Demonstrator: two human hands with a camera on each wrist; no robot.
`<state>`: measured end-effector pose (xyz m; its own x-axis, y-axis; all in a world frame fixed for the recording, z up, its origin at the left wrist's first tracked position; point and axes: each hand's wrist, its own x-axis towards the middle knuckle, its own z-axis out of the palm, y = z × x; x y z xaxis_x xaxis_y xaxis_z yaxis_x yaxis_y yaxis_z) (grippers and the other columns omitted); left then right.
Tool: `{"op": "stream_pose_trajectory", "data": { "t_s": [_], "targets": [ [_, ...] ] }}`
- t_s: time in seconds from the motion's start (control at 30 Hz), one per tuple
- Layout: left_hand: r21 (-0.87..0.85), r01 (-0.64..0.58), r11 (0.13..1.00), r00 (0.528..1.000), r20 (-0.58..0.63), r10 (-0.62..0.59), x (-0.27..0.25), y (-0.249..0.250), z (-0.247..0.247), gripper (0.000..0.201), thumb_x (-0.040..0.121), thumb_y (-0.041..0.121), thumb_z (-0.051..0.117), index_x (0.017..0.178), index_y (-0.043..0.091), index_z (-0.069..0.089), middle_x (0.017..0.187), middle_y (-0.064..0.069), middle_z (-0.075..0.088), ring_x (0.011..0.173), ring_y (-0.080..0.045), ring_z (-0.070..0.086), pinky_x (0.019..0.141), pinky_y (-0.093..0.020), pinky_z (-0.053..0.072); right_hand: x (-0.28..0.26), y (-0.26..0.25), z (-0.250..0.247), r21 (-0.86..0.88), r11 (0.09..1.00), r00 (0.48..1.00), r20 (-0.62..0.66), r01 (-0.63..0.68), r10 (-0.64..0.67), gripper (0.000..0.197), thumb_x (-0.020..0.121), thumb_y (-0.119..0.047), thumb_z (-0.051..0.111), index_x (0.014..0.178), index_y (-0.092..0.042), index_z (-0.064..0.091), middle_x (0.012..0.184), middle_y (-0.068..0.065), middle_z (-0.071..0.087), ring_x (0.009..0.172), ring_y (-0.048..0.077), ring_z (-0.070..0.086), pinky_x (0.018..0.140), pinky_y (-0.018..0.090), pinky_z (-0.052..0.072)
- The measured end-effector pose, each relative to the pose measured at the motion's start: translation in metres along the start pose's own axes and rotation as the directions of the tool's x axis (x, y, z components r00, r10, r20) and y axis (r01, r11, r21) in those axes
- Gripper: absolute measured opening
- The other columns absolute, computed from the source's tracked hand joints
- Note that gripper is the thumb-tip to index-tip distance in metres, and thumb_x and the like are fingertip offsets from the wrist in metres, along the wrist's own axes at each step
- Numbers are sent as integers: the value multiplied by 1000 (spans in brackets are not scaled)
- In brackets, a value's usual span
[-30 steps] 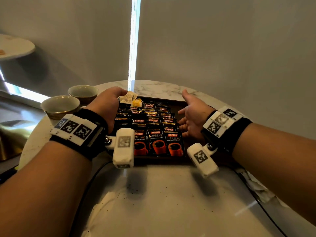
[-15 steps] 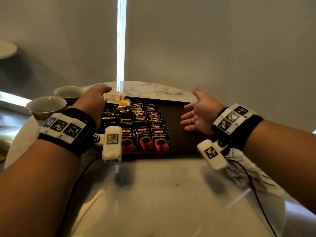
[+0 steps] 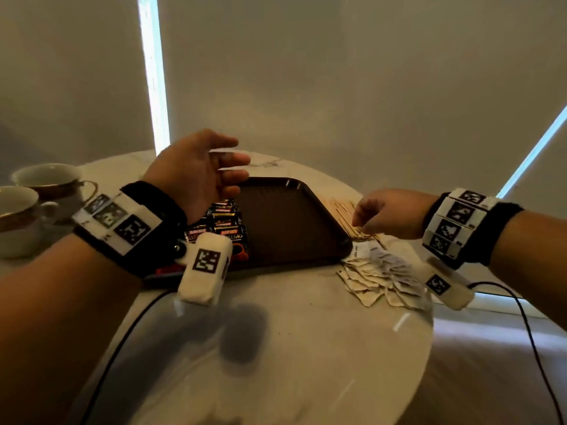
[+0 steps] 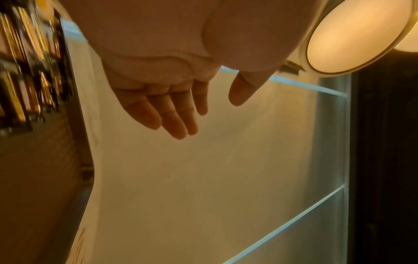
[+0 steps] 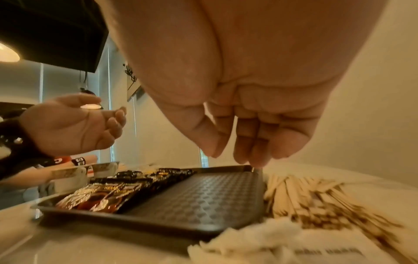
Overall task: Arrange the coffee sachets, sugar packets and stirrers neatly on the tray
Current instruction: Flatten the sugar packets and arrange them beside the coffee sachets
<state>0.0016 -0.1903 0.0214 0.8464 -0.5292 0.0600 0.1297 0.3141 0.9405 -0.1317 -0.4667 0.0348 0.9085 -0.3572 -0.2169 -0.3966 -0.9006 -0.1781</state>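
Note:
A dark brown tray lies on the marble table with black coffee sachets in rows on its left part; its right part is bare. My left hand hovers open above the sachets, fingers straight, holding nothing. My right hand hangs just right of the tray, its fingertips pointing down over a spread of wooden stirrers on the table, with nothing between them. White sugar packets lie heaped on the table in front of the stirrers.
Two gold-rimmed cups stand at the left edge of the table. A black cable runs off the table's right side near the sugar packets. The round table's edge curves close behind the stirrers.
My left hand has lifted off the sachets and opened. My right hand has left the tray, moved right and turned fingers-down over the stirrers. The view has swung right.

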Motion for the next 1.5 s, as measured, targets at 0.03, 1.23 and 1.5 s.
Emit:
{"op": "stream_pose_trajectory", "data": {
  "t_s": [0.03, 1.23, 1.5],
  "targets": [
    [25, 34, 999, 999, 40, -35, 1, -1, 12, 20, 99, 28, 43, 107, 15, 56, 89, -6, 64, 71, -18, 62, 65, -32, 43, -5, 2, 2, -49, 999, 999, 32, 5, -3, 19, 91, -20, 66, 104, -33, 65, 111, -7, 65, 97, 10, 61, 85, 29, 52],
    [94, 326, 941, 939, 82, -334, -17, -63, 36, 37, 101, 44, 42, 114, 14, 59, 88, -7, 67, 74, -22, 63, 67, -37, 48, -41, -6, 64, -444, 876, 978, 168, 188, -125, 88, 67, -60, 81, 142, -32, 45, 136, -7, 49, 120, 15, 49, 100, 33, 48],
    [172, 402, 900, 905, 76, -419, -22, -66, 45, 40, 101, 48, 41, 115, 14, 58, 90, -9, 66, 74, -23, 63, 67, -38, 49, -43, -12, 71, -372, 914, 987, 82, 160, -140, 54, 86, -34, 73, 136, -26, 53, 122, -2, 60, 107, 17, 57, 93, 30, 52]
  ]
}}
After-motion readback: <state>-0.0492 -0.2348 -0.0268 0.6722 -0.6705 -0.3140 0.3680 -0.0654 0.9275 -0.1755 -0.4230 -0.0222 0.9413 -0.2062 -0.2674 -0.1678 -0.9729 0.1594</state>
